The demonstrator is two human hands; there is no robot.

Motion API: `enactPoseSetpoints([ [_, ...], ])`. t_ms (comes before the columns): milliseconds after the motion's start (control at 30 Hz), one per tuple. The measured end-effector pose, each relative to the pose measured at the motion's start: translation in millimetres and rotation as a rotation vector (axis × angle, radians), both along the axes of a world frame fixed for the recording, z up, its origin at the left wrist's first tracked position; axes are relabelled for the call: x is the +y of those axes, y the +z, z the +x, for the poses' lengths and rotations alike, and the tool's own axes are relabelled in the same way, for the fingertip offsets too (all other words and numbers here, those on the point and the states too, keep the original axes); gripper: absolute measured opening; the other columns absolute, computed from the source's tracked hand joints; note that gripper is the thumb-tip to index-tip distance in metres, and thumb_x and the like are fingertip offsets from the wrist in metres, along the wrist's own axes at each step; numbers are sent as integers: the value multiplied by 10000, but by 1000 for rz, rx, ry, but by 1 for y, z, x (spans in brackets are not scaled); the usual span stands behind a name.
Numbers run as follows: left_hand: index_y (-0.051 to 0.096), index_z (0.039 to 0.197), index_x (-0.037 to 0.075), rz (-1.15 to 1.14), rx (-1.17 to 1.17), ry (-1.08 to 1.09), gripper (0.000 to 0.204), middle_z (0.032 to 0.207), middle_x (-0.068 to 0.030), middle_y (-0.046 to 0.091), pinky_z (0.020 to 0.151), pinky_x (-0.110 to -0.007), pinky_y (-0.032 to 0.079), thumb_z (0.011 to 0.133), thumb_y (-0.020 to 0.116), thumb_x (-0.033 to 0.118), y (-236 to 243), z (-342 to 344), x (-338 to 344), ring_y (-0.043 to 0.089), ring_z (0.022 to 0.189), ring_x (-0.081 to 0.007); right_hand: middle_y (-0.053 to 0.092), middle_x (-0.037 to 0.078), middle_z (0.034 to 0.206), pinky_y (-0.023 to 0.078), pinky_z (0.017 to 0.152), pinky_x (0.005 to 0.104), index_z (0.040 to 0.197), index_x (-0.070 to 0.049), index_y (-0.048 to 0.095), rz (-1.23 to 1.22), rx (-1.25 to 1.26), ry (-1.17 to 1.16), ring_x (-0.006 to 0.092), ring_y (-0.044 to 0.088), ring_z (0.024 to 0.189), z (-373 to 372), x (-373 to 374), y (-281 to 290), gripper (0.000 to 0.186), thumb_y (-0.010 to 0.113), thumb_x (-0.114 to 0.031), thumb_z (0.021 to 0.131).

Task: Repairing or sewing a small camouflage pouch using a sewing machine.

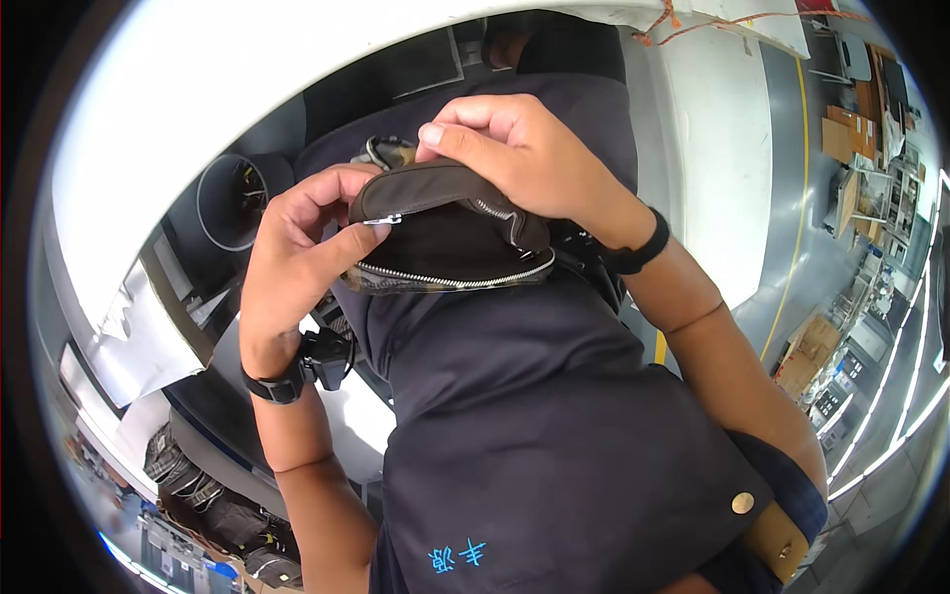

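Note:
A small camouflage zip bag [445, 238] with a dark brown lining rests at my lap, over a dark apron [515, 396]. Its silver-toothed zipper [455, 281] is undone, so the mouth gapes and the dark inside shows. My left hand [297, 238] grips the bag's left end, thumb by the metal zipper pull [388, 219] and fingers behind the fabric. At the upper edge, my right hand [529, 158] has thumb and forefinger pinched on the bag's back side, near a bunched camouflage piece [391, 153]. The right fingertips are partly hidden behind the fabric.
A white tabletop [228, 79] curves across the far left. Below it stands a round grey bin [230, 203] with scraps inside. Several camouflage bags [223, 515] fill a box at the lower left. At right are a white panel [717, 178], a yellow floor line [800, 198] and cardboard boxes [849, 132].

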State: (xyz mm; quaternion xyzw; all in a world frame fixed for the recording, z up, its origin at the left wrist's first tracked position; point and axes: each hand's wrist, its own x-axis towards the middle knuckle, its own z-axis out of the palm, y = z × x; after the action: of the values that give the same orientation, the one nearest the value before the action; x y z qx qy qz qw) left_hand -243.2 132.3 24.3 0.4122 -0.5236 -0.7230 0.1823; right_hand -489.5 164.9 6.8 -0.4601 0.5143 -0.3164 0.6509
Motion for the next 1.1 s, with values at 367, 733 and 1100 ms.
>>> enactPoseSetpoints([
  [367,723,1008,-50,408,79,-83,247,873,-32,722,758,-226,511,770,686,8,-15,12,-8,647,771,-83,681,-7,817,489,704,208,939,2,718,183,-110,43,33,599,752,3,-8,-25,308,641,-287,1013],
  [733,705,1097,-40,407,109,-25,308,964,-22,714,811,-236,506,793,686,6,-27,15,-6,638,860,-86,677,-24,816,483,702,201,948,-8,718,186,-55,36,24,594,754,5,-9,-26,283,630,-266,1025],
  [1100,495,1401,25,-311,-268,269,673,1298,-115,600,945,-338,515,848,842,191,-15,-14,31,611,1121,-194,695,1,819,474,640,188,973,14,713,-84,-55,-349,18,600,733,8,6,-7,265,629,-233,1022],
])
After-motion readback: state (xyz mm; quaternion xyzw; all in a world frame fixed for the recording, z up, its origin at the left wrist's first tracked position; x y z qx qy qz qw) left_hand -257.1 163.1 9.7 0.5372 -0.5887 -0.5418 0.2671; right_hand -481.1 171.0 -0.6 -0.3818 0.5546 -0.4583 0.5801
